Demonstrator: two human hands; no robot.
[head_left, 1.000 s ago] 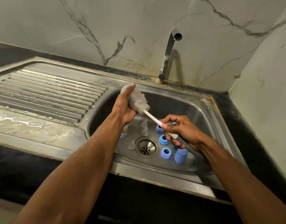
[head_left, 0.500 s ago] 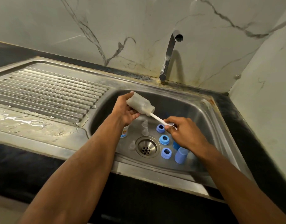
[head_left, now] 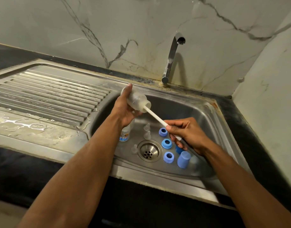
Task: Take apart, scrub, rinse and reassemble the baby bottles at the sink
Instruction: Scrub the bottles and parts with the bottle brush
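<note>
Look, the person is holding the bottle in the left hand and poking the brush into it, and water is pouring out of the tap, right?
Not quite. The tap is dry: the head view shows no water coming from it. The rest holds: the left hand grips the bottle, and the right hand pushes the brush into it.

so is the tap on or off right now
Off. No water runs from the tap spout, and none falls into the sink below it, where the left hand holds the bottle.
</note>
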